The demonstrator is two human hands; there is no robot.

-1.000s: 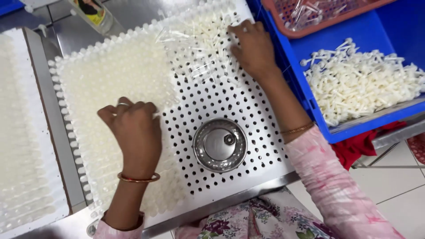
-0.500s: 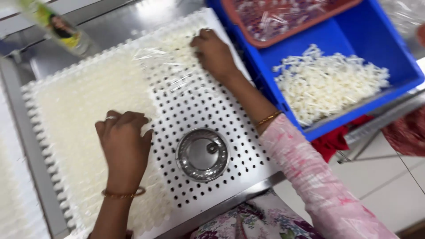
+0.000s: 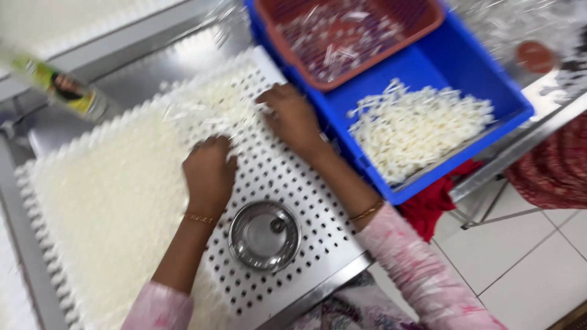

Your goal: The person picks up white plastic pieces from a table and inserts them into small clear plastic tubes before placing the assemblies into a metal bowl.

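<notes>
Both hands down on white perforated tray [image 3: 287, 183]: left hand [image 3: 209, 174] curled, grip unclear; right hand [image 3: 292, 117] pressing flat, released, steadying white pieces [image 3: 116, 195]; steel bowl [image 3: 264, 235] close by.

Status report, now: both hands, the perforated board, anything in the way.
Left hand and right hand both flat on perforated white board, near its far end. Left part filled with white pieces. Small steel bowl sits near wrists. Picture blurred.

Left hand [image 3: 210, 174] lay palm-down, fingers curled, forearm extended forward with a bangle at the wrist. Right hand [image 3: 292, 117] was also palm-down, further forward, fingers spread; its wrist bore a bangle, its forearm a pink sleeve.
</notes>
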